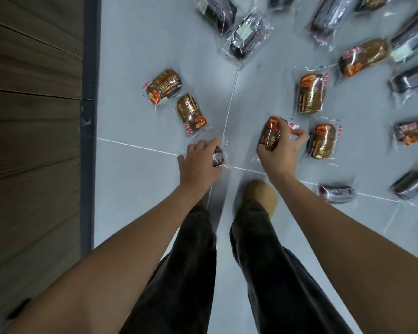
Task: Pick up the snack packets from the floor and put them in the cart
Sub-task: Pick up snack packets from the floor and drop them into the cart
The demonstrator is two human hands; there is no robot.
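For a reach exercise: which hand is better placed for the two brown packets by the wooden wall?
Likely left: the left hand, on a dark packet, lies nearest the brown packets; the right hand grips another packet farther off.

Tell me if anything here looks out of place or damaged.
Snack packets lie strewn across the tiled floor at every angle, and two dark ones overlap at the top. None looks torn or spilled.

The left hand (pixel 198 162) holds a dark snack packet (pixel 219 156) and the right hand (pixel 280 153) grips a brown snack packet (pixel 270 137), both low over the grey tiled floor (pixel 155 44). 2 more brown packets (pixel 163 86) (pixel 192 115) lie side by side toward the floor's wall-side edge.
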